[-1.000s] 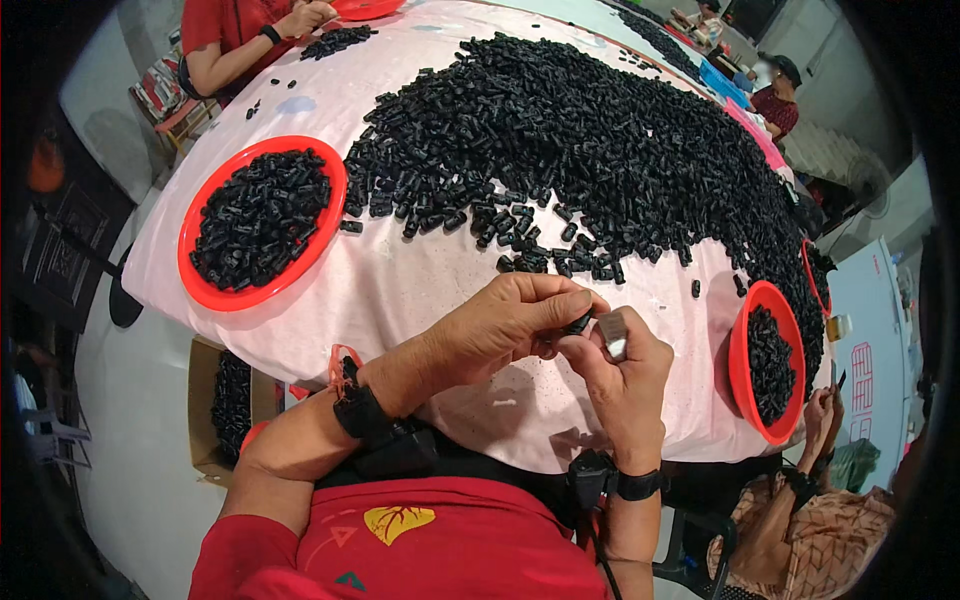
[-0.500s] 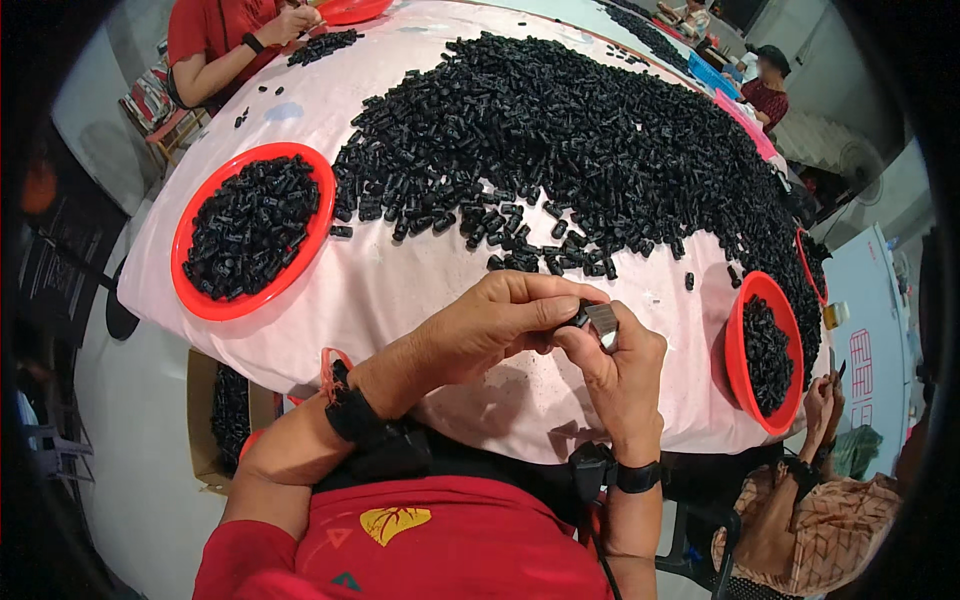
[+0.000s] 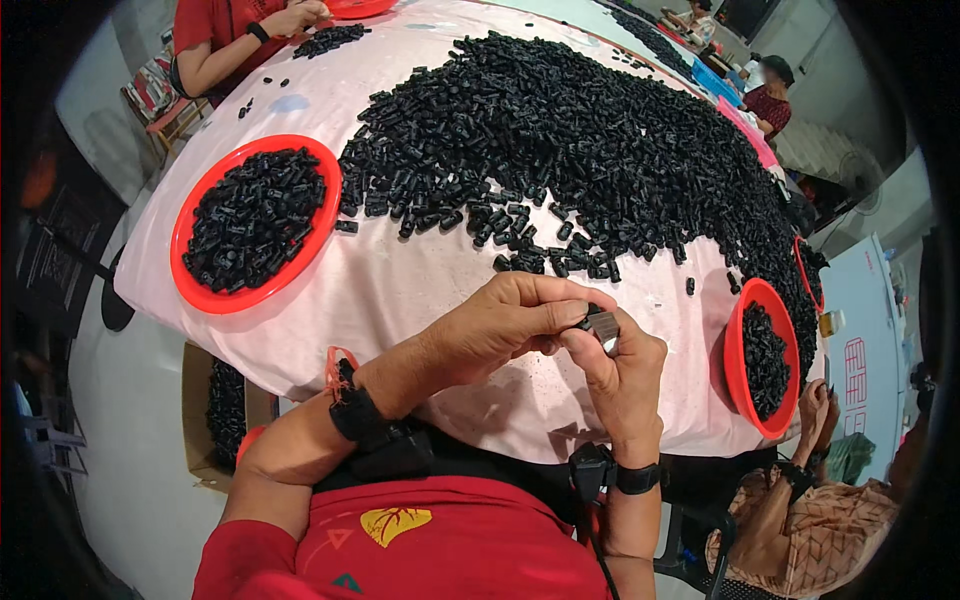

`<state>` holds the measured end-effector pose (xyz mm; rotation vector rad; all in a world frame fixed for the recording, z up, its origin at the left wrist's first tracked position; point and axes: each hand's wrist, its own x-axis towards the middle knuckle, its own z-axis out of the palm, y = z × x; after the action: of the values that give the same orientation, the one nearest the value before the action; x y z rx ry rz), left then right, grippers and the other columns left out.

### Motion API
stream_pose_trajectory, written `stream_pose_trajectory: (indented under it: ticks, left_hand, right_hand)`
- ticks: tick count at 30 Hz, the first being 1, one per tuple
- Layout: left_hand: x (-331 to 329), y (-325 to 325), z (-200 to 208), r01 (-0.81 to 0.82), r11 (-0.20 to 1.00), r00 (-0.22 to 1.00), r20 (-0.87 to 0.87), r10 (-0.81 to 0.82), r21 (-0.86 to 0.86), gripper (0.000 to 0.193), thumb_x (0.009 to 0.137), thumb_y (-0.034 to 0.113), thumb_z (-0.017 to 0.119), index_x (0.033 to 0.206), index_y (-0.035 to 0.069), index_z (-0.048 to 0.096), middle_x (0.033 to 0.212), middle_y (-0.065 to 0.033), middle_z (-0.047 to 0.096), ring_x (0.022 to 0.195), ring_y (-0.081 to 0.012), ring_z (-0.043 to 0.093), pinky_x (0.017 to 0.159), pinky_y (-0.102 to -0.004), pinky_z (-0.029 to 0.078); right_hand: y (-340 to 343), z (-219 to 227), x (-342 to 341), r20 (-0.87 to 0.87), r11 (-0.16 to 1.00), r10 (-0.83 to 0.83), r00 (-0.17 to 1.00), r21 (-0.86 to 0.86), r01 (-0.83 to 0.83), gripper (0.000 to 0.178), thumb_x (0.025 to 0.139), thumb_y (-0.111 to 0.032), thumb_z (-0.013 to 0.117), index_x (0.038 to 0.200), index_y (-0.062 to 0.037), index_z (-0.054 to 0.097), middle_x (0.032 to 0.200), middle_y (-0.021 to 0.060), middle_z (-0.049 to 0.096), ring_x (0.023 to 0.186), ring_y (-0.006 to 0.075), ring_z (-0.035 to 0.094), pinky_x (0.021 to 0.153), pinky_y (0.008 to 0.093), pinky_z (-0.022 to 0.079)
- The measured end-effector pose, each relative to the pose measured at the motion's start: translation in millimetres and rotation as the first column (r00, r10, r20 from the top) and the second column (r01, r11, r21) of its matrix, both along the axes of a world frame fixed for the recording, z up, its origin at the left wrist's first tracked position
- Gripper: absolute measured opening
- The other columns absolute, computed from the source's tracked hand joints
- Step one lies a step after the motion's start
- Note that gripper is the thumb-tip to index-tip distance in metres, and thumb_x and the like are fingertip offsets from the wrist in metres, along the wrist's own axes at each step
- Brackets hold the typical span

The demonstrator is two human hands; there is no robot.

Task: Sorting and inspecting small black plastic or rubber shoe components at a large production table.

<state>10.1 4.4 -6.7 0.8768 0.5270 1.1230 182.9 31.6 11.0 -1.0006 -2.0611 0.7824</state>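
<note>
My left hand [image 3: 515, 318] is closed, pinching a small black plastic piece [image 3: 586, 318] between thumb and fingers; most of that piece is hidden. In my closed right hand [image 3: 628, 375] is a short flat metal blade [image 3: 604, 326], its broad face showing between thumb and forefinger. The blade lies against or right beside the black piece; exact contact cannot be made out. Both hands meet above the near part of a pink cloth-covered table [image 3: 375, 285]. Beyond them spreads a large heap of similar black pieces [image 3: 560, 140], with some scattered along its near edge.
A red bowl [image 3: 182, 262] full of black pieces stands at left, another red bowl [image 3: 737, 385] at right. Below the table's left edge is a cardboard box [image 3: 198, 420] holding more. Co-workers sit at far left, far right and near right, the last with hands [image 3: 815, 415] near the table.
The blade has tipped slightly and shifted a little downward against the black piece. Both hands keep nearly the same place and grip. The whole view has turned slightly.
</note>
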Motion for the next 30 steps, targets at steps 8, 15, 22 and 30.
stream_pose_trajectory:
  ticks: [8,15,22,30]
  left_hand:
    - [0.4,0.1,-2.6,-0.021,1.0,1.0,-0.02,0.021,0.014,0.036,0.095,0.024,0.055,0.123,0.001,0.057,0.1,-0.0003,0.066,0.082,-0.0028,0.058,0.073,-0.0175,0.045]
    - [0.8,-0.2,-3.6,-0.015,1.0,1.0,-0.026,0.016,0.012,0.035,0.096,0.023,0.054,0.122,0.0,0.057,0.102,-0.0016,0.065,0.085,-0.0039,0.059,0.074,-0.019,0.047]
    - [2.2,1.0,-5.7,-0.002,1.0,1.0,0.03,0.002,0.005,0.035,0.096,0.021,0.053,0.123,-0.001,0.056,0.101,-0.0029,0.065,0.088,-0.0059,0.06,0.076,-0.0202,0.048]
    - [-1.7,-1.7,1.4,-0.013,0.998,0.998,0.067,0.017,-0.059,0.032,0.095,0.02,0.054,0.122,0.002,0.056,0.092,0.0018,0.062,0.075,-0.0035,0.055,0.069,-0.0188,0.044]
  right_hand:
    - [1.8,-3.0,3.1,0.006,1.0,0.0,1.0,0.018,0.0,0.032,0.081,-0.028,0.073,0.095,-0.0001,0.066,0.065,0.0074,0.067,0.056,0.0112,0.062,0.051,0.0247,0.047]
    - [-0.7,2.0,1.2,0.053,1.0,0.003,0.999,0.005,-0.003,0.033,0.081,-0.03,0.073,0.091,-0.0001,0.066,0.064,0.0071,0.066,0.054,0.0118,0.061,0.05,0.025,0.046]
    - [-1.9,3.9,2.2,0.046,1.0,-0.022,0.999,-0.011,0.022,0.031,0.08,-0.03,0.074,0.087,-0.0011,0.066,0.062,0.0074,0.065,0.054,0.0136,0.062,0.048,0.0257,0.045]
    - [-1.9,-0.9,3.0,-0.091,0.999,-0.028,0.995,0.038,0.032,0.022,0.079,-0.016,0.075,0.092,-0.0016,0.065,0.067,0.0032,0.064,0.056,0.006,0.056,0.05,0.0219,0.043]
